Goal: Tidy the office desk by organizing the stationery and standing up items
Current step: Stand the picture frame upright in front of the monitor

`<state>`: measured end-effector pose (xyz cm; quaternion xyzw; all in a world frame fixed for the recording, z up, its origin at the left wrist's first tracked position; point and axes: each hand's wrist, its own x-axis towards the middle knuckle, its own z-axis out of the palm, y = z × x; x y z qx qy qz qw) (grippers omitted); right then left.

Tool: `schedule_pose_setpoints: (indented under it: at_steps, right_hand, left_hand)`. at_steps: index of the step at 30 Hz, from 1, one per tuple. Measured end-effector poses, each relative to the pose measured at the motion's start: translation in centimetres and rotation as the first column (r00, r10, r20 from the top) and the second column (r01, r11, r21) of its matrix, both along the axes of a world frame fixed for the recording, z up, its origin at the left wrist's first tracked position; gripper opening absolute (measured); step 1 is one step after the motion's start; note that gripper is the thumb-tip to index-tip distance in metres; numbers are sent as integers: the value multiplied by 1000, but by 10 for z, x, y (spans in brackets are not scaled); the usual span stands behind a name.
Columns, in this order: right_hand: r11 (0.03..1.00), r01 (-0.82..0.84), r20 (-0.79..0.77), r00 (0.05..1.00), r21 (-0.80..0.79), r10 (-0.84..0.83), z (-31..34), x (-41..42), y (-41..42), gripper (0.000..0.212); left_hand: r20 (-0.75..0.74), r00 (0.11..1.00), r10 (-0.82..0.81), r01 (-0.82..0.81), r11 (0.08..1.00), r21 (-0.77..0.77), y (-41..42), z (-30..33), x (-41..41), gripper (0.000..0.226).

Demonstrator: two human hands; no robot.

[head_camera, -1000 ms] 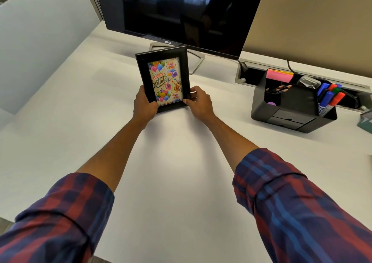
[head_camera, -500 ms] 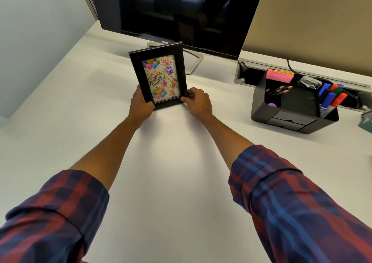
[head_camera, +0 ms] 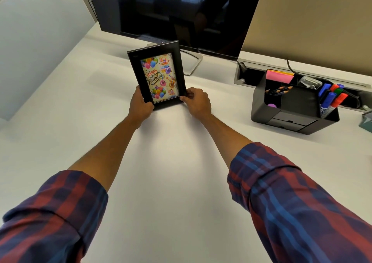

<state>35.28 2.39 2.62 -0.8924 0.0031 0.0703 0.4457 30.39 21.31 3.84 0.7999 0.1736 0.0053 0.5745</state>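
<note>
Nearest to us, our two plaid sleeves are rolled back above the forearms, which reach out over the bare white tabletop (head_camera: 177,182) toward its middle. At the end of that reach, our left hand (head_camera: 141,106) curls round the lower left corner of the black picture frame (head_camera: 158,75), fingers behind and thumb on the front edge, while our right hand (head_camera: 196,101) pinches the lower right corner in the same way. We hold it low and at both corners, we judge, so that the base can be steadied on the tabletop while the upper part stays free to lean back on its stand; the stand itself is hidden behind the frame, so we cannot tell whether it is out. The frame is upright, facing us, its "Happy Birthday" card with balloons readable, and its bottom edge looks to be at or just on the surface; the top tilts a little to the left. It stands in front of the monitor foot (head_camera: 193,63), near it but apart, a sensible display spot that leaves the screen unblocked. Off to the right, well apart from the frame, the black desk organizer (head_camera: 291,111) already holds pencils (head_camera: 278,90), sticky notes (head_camera: 279,76) and markers (head_camera: 332,99) standing in their compartments, so the stationery part looks largely done. Farthest back, the dark monitor (head_camera: 181,10) spans the rear of the tabletop.
</note>
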Motion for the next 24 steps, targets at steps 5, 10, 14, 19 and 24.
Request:
schedule_pose_setpoints:
  at_steps: [5,10,14,19,24]
  right_hand:
    - [1000,-9,0,1000,-6,9,1,-1,2,38]
    - [1000,-12,3,1000,-18,12,-1,-1,2,38]
    - [1000,-23,-18,1000,-10,23,-1,-1,2,41]
    - [1000,-15,-28,999,21,15,0,-5,-1,53]
    - [999,-15,-39,999,37,16,2,-9,-10,52]
  left_hand:
    - [-12,1000,7,-7,1000,-5,3,-2,-2,72]
    - [-8,1000,-11,11,1000,1,3,0,-3,72]
    - [-4,1000,-12,12,1000,5,2,0,-3,72]
    - [-23,999,24,-24,1000,-12,0,2,-4,77]
    - [-59,997,51,-53,998,-36,0,-1,-11,89]
